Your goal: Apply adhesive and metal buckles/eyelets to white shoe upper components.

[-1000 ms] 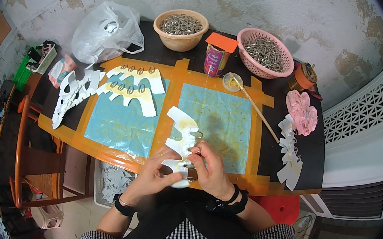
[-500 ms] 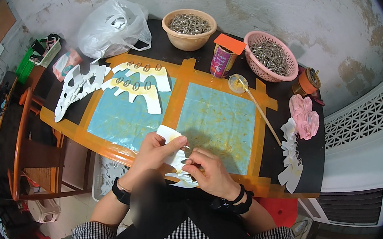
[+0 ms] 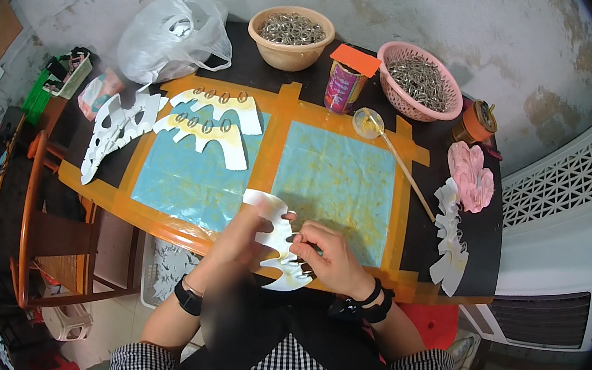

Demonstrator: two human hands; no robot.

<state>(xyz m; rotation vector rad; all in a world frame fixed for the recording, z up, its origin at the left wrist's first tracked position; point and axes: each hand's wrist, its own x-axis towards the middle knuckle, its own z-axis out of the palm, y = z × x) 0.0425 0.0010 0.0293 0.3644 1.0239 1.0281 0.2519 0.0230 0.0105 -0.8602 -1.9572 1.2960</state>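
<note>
A white paper cutout [image 3: 278,242] with wavy, scalloped edges sits at six o'clock, over the near rim of the orange-taped table [image 3: 272,138] against a stained wall. The left hand [image 3: 242,234] pinches its left edge; the right hand [image 3: 328,257] grips its right side, fingers curled.

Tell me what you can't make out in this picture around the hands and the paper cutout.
- Head view: the left hand is blurred, so its grip on the white paper cutout is unclear.
- The right hand covers part of the cutout's edge; the small piece at its fingertips is too small to tell.
- The beige bowl and pink basket hold small metal pieces, too small to identify.
</note>
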